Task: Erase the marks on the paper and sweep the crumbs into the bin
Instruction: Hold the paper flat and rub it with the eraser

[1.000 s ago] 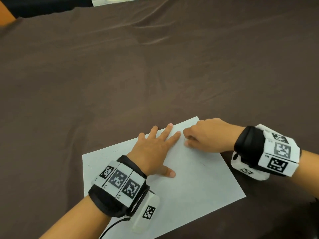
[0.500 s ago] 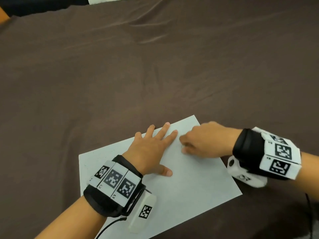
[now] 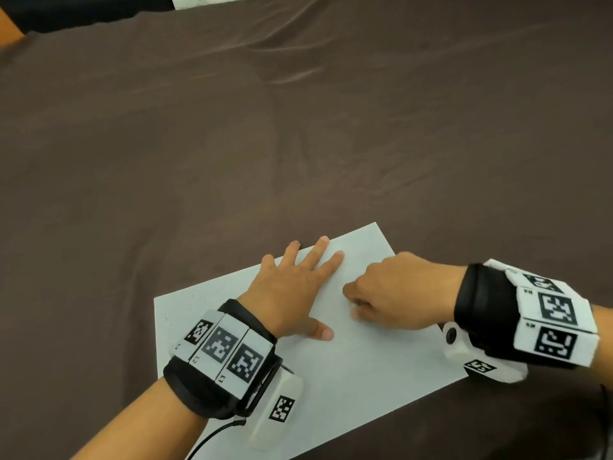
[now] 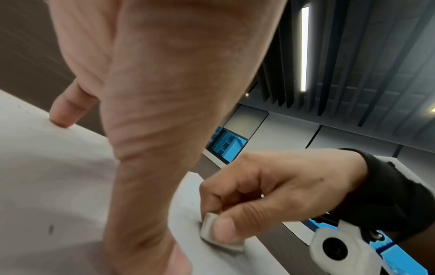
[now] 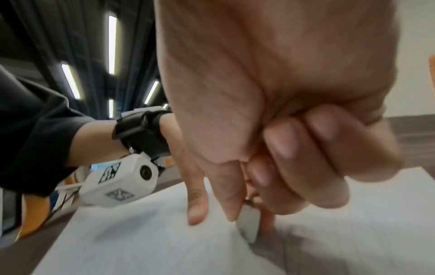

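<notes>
We're mid-erase: left hand (image 3: pixel 292 290) flat, fingers spread, pinning the paper (image 3: pixel 365 370) to the bench (image 3: pixel 298 127); right hand (image 3: pixel 398 293) pinches the eraser (image 4: pixel 212 230) onto it. Next: gather the crumbs (image 3: pixel 189 300) near the paper's left edge. No bin visible.

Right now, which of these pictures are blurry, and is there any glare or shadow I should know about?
Head view: sharp, evenly lit, no glare on the paper. Left wrist view: the eraser and right hand are slightly smeared, ceiling light strips glare. Right wrist view: the knuckles blur, and a shadow lies on the sheet beside the eraser.
</notes>
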`<action>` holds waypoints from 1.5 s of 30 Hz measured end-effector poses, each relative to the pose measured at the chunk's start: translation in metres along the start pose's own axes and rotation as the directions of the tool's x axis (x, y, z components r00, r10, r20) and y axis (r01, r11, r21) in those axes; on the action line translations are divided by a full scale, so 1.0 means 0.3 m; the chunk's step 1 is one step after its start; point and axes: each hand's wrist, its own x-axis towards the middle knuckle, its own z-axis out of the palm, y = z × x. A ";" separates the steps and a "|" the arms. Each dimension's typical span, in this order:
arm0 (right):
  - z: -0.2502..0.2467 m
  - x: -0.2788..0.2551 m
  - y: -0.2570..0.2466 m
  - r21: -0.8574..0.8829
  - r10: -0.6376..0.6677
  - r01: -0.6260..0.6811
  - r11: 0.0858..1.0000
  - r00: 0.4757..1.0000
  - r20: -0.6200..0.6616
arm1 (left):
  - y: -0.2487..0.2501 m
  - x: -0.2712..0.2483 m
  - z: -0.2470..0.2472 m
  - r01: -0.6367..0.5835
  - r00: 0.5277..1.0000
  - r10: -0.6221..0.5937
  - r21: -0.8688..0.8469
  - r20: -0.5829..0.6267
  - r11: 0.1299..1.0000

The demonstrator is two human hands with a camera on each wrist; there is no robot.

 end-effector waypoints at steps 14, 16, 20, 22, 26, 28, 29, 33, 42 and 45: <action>-0.018 -0.003 0.040 0.012 0.083 -0.083 0.996 0.996 -0.016 | -0.001 -0.001 0.002 -0.003 1.000 0.003 -0.002 -0.008 1.000; 0.006 -0.009 0.000 -0.008 0.005 -0.005 1.000 1.000 0.012 | 0.000 -0.001 0.003 -0.001 1.000 0.001 -0.003 -0.004 1.000; -0.024 0.004 0.043 0.054 0.111 -0.111 0.992 0.994 0.002 | -0.002 0.001 0.001 0.002 1.000 -0.002 -0.014 0.005 1.000; -0.019 0.004 0.039 0.040 0.094 -0.092 0.995 0.995 -0.032 | 0.000 0.001 0.001 0.004 1.000 -0.004 -0.008 0.009 1.000; -0.015 0.008 0.015 0.039 0.058 -0.058 0.998 0.998 0.005 | 0.002 0.000 -0.004 0.004 1.000 -0.004 -0.005 0.009 1.000; -0.032 0.019 0.048 0.068 0.126 -0.125 0.990 0.992 -0.010 | -0.001 0.000 -0.006 0.004 1.000 -0.004 -0.015 0.010 1.000; -0.033 0.021 0.059 0.065 0.140 -0.138 0.988 0.990 -0.032 | 0.000 -0.002 -0.007 0.006 1.000 -0.006 -0.019 0.008 1.000; -0.007 0.020 0.050 0.028 0.133 -0.131 0.991 0.988 -0.082 | 0.029 -0.026 -0.004 -0.040 0.997 0.043 0.042 -0.062 0.998; 0.029 -0.045 -0.010 0.021 0.002 -0.003 1.000 1.000 0.015 | 0.049 -0.063 0.032 -0.110 0.994 0.107 -0.108 -0.036 0.988; 0.014 -0.036 0.030 0.062 0.092 -0.090 0.994 0.996 -0.015 | 0.050 -0.065 0.053 -0.094 0.995 0.090 -0.084 -0.052 0.992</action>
